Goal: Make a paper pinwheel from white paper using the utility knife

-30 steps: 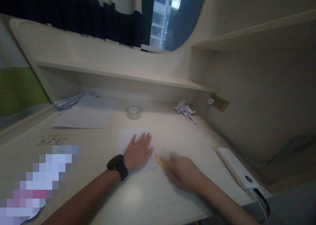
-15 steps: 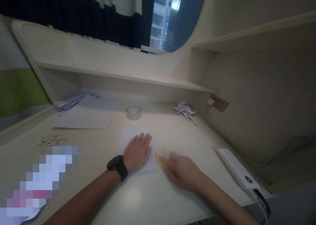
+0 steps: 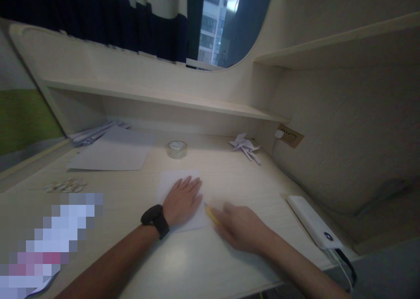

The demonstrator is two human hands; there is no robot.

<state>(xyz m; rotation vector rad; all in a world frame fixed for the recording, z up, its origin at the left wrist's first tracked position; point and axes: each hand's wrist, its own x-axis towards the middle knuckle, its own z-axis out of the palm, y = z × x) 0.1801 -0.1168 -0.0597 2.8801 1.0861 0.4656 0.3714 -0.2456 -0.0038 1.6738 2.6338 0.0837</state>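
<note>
A white sheet of paper (image 3: pixel 193 222) lies on the desk in the middle. My left hand (image 3: pixel 183 200), with a black watch on its wrist, rests flat on this sheet with the fingers stretched out. At the sheet's right edge my right hand (image 3: pixel 241 226) grips a yellow utility knife (image 3: pixel 213 215). Its thin tip points up and left, at the paper's edge close to my left thumb. The fingers of my right hand are slightly blurred, and they cover most of the knife's handle.
Behind the hands stands a roll of clear tape (image 3: pixel 176 150). A folded-paper pinwheel (image 3: pixel 244 145) lies at the back right, a stack of paper (image 3: pixel 113 152) at the back left. Small pale pieces (image 3: pixel 66 185) sit on the left. A white power bank (image 3: pixel 310 220) with cables lies right.
The whole view has shifted slightly. My right hand with the utility knife stays at the paper's right edge, nearly in the same place. My left hand has not moved on the paper.
</note>
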